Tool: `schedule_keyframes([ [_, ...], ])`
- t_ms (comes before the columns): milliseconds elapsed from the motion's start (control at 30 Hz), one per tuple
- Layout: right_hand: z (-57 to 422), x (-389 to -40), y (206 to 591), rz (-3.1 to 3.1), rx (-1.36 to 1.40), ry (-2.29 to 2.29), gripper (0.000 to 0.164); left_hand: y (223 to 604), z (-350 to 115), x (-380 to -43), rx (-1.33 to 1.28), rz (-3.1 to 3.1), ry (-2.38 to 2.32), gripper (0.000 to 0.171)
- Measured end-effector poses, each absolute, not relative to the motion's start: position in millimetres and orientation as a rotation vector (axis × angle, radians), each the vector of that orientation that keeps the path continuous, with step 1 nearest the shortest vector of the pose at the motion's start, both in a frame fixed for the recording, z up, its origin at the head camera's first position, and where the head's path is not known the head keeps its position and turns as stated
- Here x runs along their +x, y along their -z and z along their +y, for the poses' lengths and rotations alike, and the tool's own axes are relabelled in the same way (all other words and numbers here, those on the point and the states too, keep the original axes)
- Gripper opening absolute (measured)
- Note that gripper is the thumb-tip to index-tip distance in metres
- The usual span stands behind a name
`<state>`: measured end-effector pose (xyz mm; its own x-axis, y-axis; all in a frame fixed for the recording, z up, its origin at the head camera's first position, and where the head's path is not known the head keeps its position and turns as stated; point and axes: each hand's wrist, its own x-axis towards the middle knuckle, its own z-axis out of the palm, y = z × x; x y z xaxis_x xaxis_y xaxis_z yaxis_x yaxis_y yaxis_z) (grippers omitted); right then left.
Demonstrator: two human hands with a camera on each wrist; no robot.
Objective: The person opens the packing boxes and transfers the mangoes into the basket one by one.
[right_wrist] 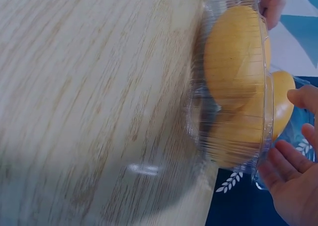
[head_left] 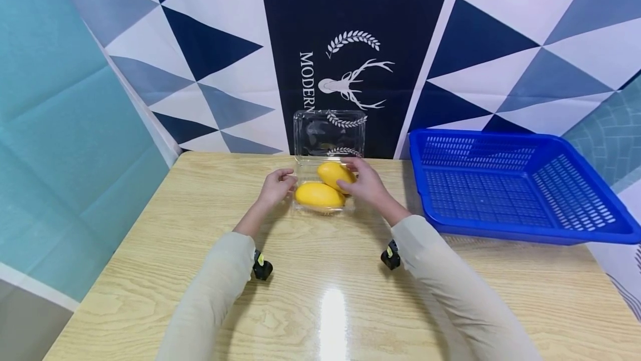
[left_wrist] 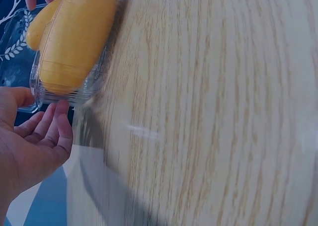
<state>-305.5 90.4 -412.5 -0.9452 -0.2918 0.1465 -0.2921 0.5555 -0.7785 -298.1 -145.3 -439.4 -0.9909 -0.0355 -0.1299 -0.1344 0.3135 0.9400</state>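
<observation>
Yellow fruit (head_left: 331,173), right grip (head_left: 366,182) half spread, thumb against it

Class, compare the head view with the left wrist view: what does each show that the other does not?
Only the head view shows the blue basket and both sleeves.

Only the left wrist view shows the palm of the left hand.

Both show two yellow fruits, the clear container, the wooden table and some right hand fingers.
</observation>
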Motion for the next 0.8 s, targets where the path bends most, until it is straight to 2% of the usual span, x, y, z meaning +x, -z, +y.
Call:
schedule_keyframes([
  [500, 84.4, -306.5, 414.7, -2.845, 0.573, -1.091, 0.061, 439.7, -144.7, -299.1, -0.15, 2.459, -1.802, 0.044],
  [800, 79.9, -306.3, 416.0, -2.888, 0.523, -1.048, 0.07, 440.7, -144.4, -298.7, -0.144, 2.468, -1.784, 0.043],
])
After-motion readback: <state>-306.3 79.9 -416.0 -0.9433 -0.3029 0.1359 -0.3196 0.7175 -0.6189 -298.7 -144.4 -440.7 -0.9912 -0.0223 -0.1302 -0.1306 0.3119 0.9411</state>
